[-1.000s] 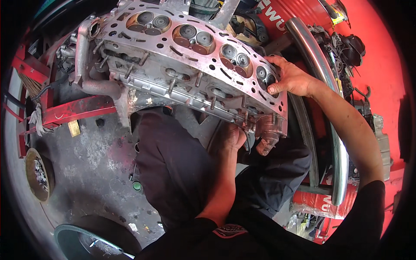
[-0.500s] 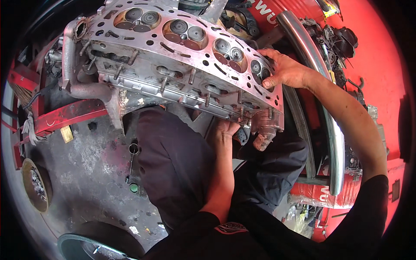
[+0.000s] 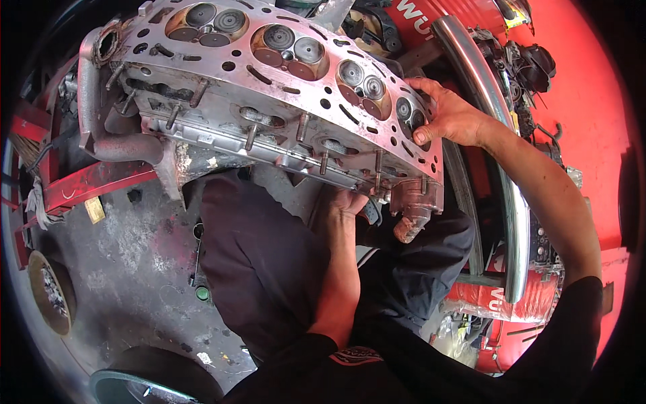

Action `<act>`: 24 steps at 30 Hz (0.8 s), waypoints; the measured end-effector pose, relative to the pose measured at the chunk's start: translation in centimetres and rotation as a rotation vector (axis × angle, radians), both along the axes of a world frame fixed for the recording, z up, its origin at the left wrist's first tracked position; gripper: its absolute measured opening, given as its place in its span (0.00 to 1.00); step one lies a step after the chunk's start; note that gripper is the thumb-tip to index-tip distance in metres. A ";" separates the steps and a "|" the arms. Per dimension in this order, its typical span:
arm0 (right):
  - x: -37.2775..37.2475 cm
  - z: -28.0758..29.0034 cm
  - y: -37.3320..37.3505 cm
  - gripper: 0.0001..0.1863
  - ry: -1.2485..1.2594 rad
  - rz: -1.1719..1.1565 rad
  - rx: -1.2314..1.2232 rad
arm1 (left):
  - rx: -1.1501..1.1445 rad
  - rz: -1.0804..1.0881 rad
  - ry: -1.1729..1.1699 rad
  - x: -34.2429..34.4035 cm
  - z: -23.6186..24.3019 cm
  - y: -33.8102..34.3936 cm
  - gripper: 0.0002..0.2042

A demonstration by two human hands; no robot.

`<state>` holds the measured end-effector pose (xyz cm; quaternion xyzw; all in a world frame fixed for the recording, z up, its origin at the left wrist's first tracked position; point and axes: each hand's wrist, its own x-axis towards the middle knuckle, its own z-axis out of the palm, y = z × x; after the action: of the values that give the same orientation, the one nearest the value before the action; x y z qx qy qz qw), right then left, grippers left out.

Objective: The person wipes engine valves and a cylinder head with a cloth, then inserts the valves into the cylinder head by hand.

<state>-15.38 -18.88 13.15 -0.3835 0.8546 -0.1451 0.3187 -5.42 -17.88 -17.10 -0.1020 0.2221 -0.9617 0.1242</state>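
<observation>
A grey metal engine cylinder head (image 3: pixel 222 94) is tilted across the upper middle, its face with round valves upward. Several studs stick out along its near side. My right hand (image 3: pixel 452 116) grips its right end, the thumb on the flat face and the fingers over the far edge. From below, my left hand (image 3: pixel 344 200) reaches up under the near lower edge, palm upward and against or close to the head; its fingers are hidden there. A curved metal pipe (image 3: pixel 89 108) is attached at the head's left end.
A red metal frame (image 3: pixel 101 182) stands at the left. On the stained floor are a round pan (image 3: pixel 52 293), a green round piece (image 3: pixel 202 293) and a dark basin (image 3: pixel 111 384). A shiny curved bar (image 3: pixel 517 229) rises beside my right arm, with red drums (image 3: pixel 464 17) behind.
The cylinder head's left end has shifted slightly left and nearer to me, and the head looks larger. My right hand has stayed on its right end, moving only a little.
</observation>
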 end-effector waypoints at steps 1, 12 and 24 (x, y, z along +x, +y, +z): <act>-0.1 0.0 0.0 0.56 0.001 0.000 0.000 | 0.000 0.000 0.001 -0.1 0.0 0.1 0.30; 0.5 0.0 0.1 0.56 -0.025 0.004 -0.038 | -0.027 0.053 0.028 0.0 -0.7 0.4 0.24; 0.9 0.5 -0.1 0.55 -0.133 -0.075 -0.059 | -0.136 -0.005 0.011 0.1 -0.6 -0.5 0.19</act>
<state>-14.49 -19.00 13.64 -0.3498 0.8406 -0.2071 0.3579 -5.35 -18.38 -17.68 -0.1150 0.1574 -0.9742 0.1134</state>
